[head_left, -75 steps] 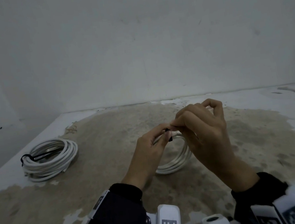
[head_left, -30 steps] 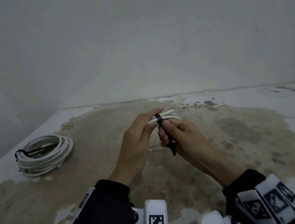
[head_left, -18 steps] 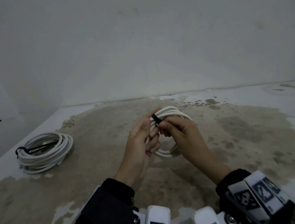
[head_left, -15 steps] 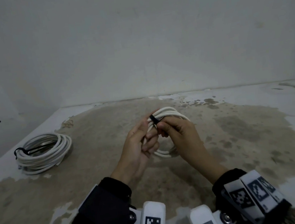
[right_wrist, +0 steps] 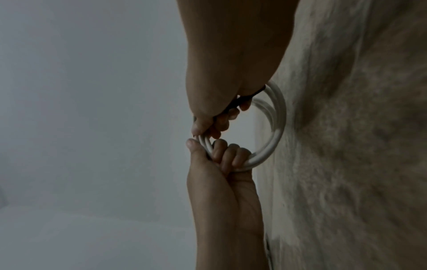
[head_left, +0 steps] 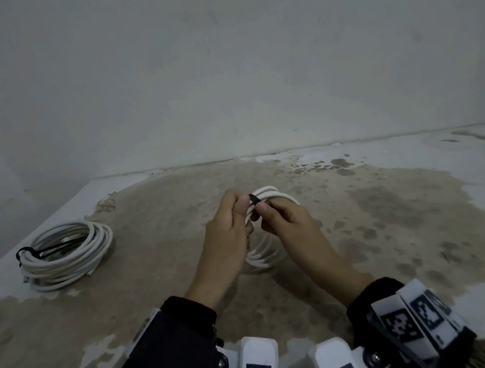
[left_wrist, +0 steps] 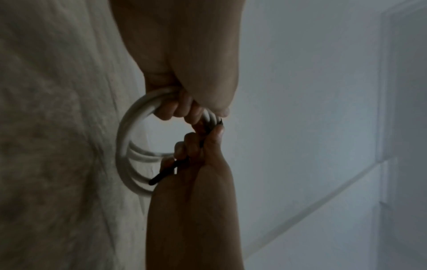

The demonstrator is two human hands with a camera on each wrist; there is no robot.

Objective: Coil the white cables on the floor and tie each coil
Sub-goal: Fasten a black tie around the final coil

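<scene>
dim bare wall [head_left: 220,64] above stained floor [head_left: 391,211].

A small coil of white cable [head_left: 264,211], several loops thick, stands upright at the frame's centre, its lower edge near the stained floor [head_left: 393,226], a black tie [head_left: 254,198] wrapped round its top. At left, a larger white coil [head_left: 66,256] lies flat, bound by a black tie [head_left: 29,252]

Both hands cover the near side of the small coil [head_left: 266,249], and the right hand [head_left: 285,218] hides most of the black tie [head_left: 254,198]; whether it's fastened can't be told.
</scene>
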